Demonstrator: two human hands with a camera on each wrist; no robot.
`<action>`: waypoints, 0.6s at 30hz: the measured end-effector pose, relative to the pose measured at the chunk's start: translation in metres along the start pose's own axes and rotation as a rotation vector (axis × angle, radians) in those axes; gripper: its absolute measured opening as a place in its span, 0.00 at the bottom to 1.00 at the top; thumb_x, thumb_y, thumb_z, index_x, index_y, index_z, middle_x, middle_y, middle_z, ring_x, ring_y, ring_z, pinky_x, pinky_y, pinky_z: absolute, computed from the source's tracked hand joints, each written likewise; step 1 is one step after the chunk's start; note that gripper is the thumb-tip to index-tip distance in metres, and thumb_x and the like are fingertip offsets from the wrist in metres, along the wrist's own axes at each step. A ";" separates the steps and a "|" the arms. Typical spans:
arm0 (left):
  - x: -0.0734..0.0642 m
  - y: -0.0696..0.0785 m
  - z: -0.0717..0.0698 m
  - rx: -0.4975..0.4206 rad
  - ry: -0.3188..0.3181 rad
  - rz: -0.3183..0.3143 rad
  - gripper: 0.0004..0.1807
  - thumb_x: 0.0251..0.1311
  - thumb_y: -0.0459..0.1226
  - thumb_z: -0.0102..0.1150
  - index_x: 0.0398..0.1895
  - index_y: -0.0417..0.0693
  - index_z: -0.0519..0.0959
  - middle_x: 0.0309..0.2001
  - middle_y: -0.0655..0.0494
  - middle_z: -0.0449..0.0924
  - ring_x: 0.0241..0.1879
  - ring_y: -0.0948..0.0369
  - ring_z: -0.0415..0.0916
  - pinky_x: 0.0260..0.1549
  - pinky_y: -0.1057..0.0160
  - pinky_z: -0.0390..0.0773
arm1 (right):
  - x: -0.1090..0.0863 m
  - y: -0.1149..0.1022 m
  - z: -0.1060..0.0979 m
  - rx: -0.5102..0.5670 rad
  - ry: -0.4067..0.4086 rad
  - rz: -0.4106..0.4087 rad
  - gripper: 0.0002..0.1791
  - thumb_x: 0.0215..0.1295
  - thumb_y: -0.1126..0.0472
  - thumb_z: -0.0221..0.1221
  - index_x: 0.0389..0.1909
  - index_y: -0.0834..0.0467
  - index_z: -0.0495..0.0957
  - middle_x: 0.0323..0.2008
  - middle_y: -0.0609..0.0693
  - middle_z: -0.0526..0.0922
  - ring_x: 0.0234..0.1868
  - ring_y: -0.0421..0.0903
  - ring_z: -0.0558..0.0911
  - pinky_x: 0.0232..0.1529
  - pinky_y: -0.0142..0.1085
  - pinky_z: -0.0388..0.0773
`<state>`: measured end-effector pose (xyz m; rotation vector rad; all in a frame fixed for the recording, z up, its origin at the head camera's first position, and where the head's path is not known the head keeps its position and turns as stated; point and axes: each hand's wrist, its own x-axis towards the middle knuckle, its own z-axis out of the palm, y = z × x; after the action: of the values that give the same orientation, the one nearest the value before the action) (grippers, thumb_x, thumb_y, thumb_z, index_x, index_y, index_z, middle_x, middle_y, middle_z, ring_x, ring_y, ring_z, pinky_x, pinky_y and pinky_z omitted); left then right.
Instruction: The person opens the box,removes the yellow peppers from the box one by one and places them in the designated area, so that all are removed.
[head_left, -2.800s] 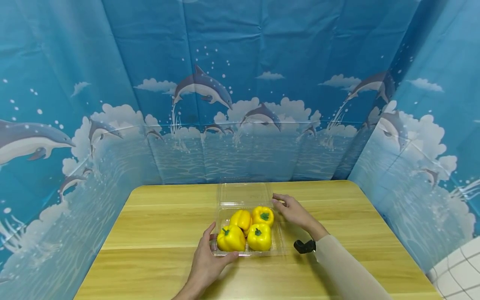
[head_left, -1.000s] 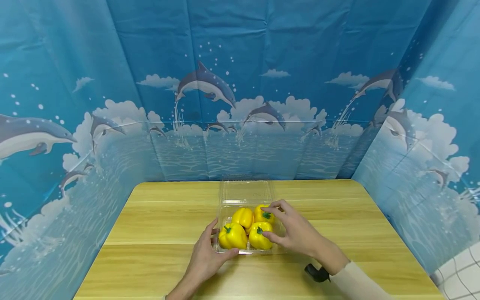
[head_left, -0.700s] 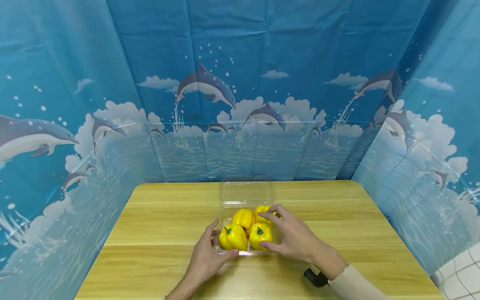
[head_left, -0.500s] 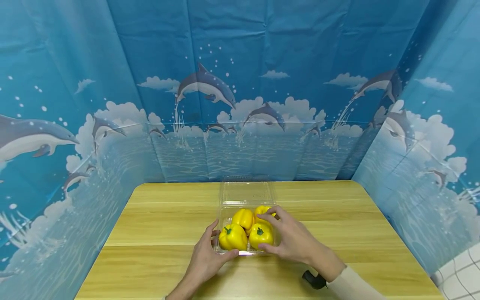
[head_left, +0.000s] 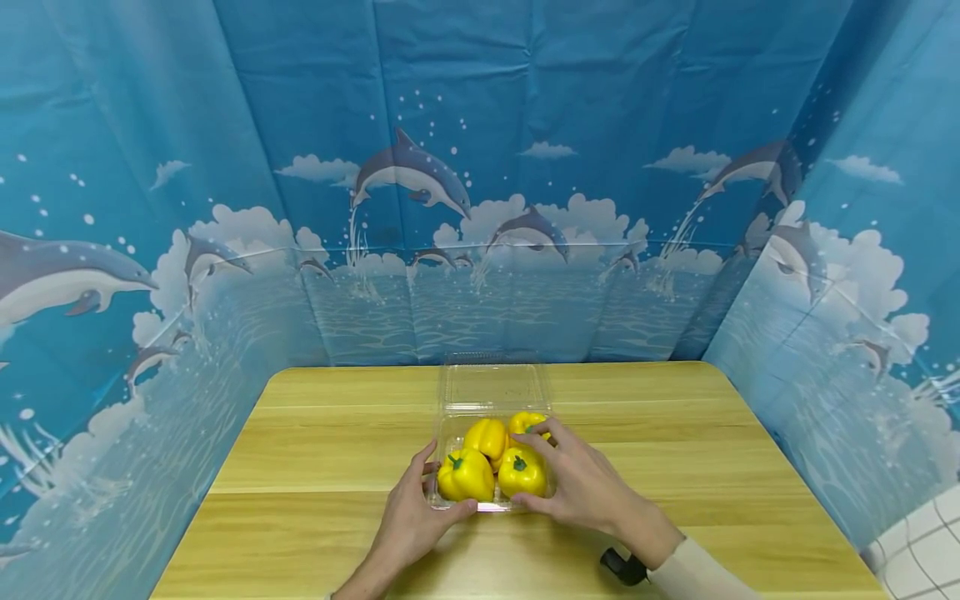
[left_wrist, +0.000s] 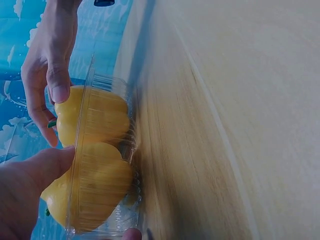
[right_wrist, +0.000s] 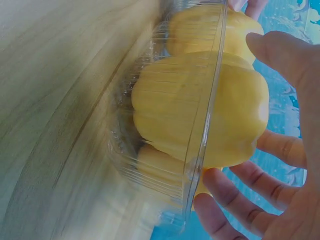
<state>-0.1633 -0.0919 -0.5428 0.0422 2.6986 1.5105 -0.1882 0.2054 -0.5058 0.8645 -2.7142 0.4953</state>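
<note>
A clear plastic clamshell box (head_left: pixel 489 506) lies with its lid (head_left: pixel 493 385) folded back, holding several yellow bell peppers. My left hand (head_left: pixel 416 512) grips the box's front left corner, thumb on the front rim, beside the front left pepper (head_left: pixel 465 475). My right hand (head_left: pixel 588 483) spans the front right pepper (head_left: pixel 521 473), thumb at its front and fingers curled behind it. That pepper (right_wrist: pixel 200 110) still sits inside the box in the right wrist view. The back left pepper (head_left: pixel 486 437) shows whole; the back right one (head_left: pixel 523 421) is partly hidden by my right fingers.
The box rests on a light wooden table (head_left: pixel 322 467). A blue curtain (head_left: pixel 480 317) printed with dolphins rises behind and at both sides. A black device (head_left: pixel 622 567) sits at my right wrist. White tiles (head_left: pixel 922 542) show at the lower right.
My right hand has come from the box's right side by the lid to the front right pepper, its fingers settling round it. The left hand keeps its place on the corner.
</note>
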 end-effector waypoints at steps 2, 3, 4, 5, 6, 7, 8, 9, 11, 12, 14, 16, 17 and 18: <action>0.000 0.000 0.000 0.002 0.001 0.000 0.67 0.53 0.53 0.95 0.92 0.49 0.64 0.76 0.36 0.83 0.69 0.38 0.87 0.69 0.31 0.87 | 0.000 0.000 0.000 -0.003 0.002 0.004 0.46 0.66 0.29 0.81 0.77 0.50 0.84 0.65 0.49 0.82 0.55 0.45 0.86 0.48 0.38 0.90; 0.000 0.000 0.000 0.002 0.003 -0.002 0.67 0.53 0.53 0.95 0.92 0.49 0.64 0.76 0.36 0.83 0.69 0.39 0.87 0.69 0.31 0.87 | 0.000 0.000 0.001 -0.005 0.002 0.006 0.46 0.66 0.28 0.80 0.77 0.50 0.84 0.65 0.49 0.82 0.55 0.44 0.86 0.48 0.38 0.90; 0.000 0.000 0.000 0.003 0.003 -0.003 0.67 0.53 0.53 0.95 0.92 0.50 0.65 0.76 0.37 0.83 0.69 0.39 0.87 0.69 0.31 0.87 | -0.001 0.000 0.001 -0.007 0.000 0.009 0.46 0.66 0.28 0.80 0.77 0.50 0.85 0.65 0.49 0.82 0.55 0.44 0.86 0.48 0.38 0.90; 0.000 0.000 0.001 0.003 0.003 -0.004 0.66 0.53 0.53 0.95 0.92 0.50 0.65 0.76 0.37 0.83 0.68 0.39 0.87 0.69 0.31 0.87 | -0.001 0.000 0.001 -0.008 -0.002 0.012 0.46 0.66 0.28 0.80 0.77 0.50 0.85 0.65 0.49 0.82 0.55 0.44 0.86 0.48 0.39 0.90; 0.000 0.000 0.001 0.003 0.004 -0.003 0.66 0.53 0.53 0.95 0.92 0.50 0.65 0.75 0.37 0.83 0.68 0.40 0.87 0.69 0.31 0.87 | -0.001 0.000 0.001 -0.009 -0.005 0.014 0.46 0.67 0.28 0.80 0.77 0.50 0.85 0.65 0.49 0.83 0.55 0.44 0.86 0.48 0.39 0.90; 0.000 0.000 0.001 0.003 0.004 -0.003 0.66 0.53 0.53 0.95 0.92 0.50 0.65 0.75 0.37 0.83 0.68 0.40 0.87 0.69 0.31 0.87 | 0.000 0.000 0.002 -0.009 -0.008 0.017 0.46 0.67 0.28 0.80 0.77 0.50 0.85 0.65 0.49 0.83 0.55 0.45 0.86 0.48 0.40 0.90; 0.000 0.000 0.001 0.003 0.005 -0.003 0.66 0.53 0.53 0.95 0.92 0.50 0.65 0.75 0.37 0.83 0.68 0.39 0.87 0.69 0.31 0.87 | 0.000 0.000 0.002 -0.008 -0.013 0.022 0.45 0.67 0.28 0.80 0.77 0.49 0.85 0.65 0.49 0.82 0.56 0.44 0.86 0.49 0.40 0.90; 0.000 0.000 0.001 0.003 0.005 -0.001 0.66 0.53 0.53 0.95 0.92 0.50 0.65 0.75 0.37 0.83 0.69 0.39 0.87 0.69 0.31 0.87 | 0.000 0.000 0.002 -0.007 -0.016 0.023 0.45 0.67 0.28 0.80 0.77 0.49 0.85 0.66 0.49 0.82 0.56 0.45 0.86 0.49 0.40 0.90; 0.000 0.000 0.001 0.001 0.004 0.001 0.66 0.53 0.53 0.95 0.92 0.50 0.65 0.76 0.36 0.83 0.69 0.38 0.87 0.69 0.31 0.87 | 0.000 0.000 0.002 -0.007 -0.020 0.027 0.44 0.67 0.29 0.80 0.77 0.49 0.85 0.66 0.49 0.82 0.56 0.45 0.86 0.49 0.40 0.91; 0.000 0.000 0.001 0.000 0.004 0.002 0.66 0.53 0.53 0.95 0.92 0.50 0.65 0.76 0.36 0.83 0.69 0.38 0.87 0.69 0.31 0.87 | 0.000 0.000 0.003 -0.006 -0.019 0.027 0.44 0.67 0.29 0.80 0.77 0.49 0.85 0.66 0.49 0.82 0.56 0.45 0.86 0.49 0.40 0.91; 0.000 0.000 0.001 0.000 0.003 0.002 0.66 0.54 0.53 0.95 0.92 0.50 0.65 0.76 0.35 0.83 0.69 0.38 0.87 0.68 0.31 0.87 | 0.000 0.000 0.003 -0.007 -0.017 0.025 0.43 0.67 0.31 0.81 0.76 0.48 0.85 0.66 0.49 0.82 0.56 0.45 0.86 0.49 0.40 0.91; 0.000 0.000 0.001 0.001 0.002 0.001 0.66 0.54 0.53 0.95 0.92 0.50 0.65 0.76 0.35 0.83 0.69 0.38 0.87 0.68 0.31 0.88 | 0.000 0.001 0.003 -0.008 -0.009 0.019 0.42 0.67 0.32 0.82 0.75 0.49 0.86 0.65 0.49 0.82 0.55 0.45 0.86 0.49 0.41 0.91; 0.000 0.000 0.001 0.001 0.002 0.001 0.66 0.54 0.53 0.95 0.92 0.50 0.65 0.76 0.35 0.83 0.69 0.38 0.87 0.68 0.31 0.88 | 0.000 0.001 0.004 -0.008 -0.006 0.017 0.41 0.67 0.33 0.82 0.75 0.49 0.86 0.64 0.49 0.82 0.55 0.45 0.86 0.49 0.40 0.91; 0.000 0.000 0.001 0.001 0.002 0.000 0.66 0.54 0.53 0.95 0.92 0.50 0.65 0.76 0.35 0.83 0.69 0.37 0.87 0.68 0.31 0.88 | 0.000 0.001 0.004 -0.008 -0.004 0.016 0.41 0.67 0.34 0.83 0.74 0.49 0.86 0.64 0.49 0.82 0.54 0.44 0.86 0.49 0.40 0.91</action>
<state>-0.1637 -0.0915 -0.5434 0.0411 2.7013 1.5096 -0.1891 0.2050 -0.5098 0.8435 -2.7269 0.4866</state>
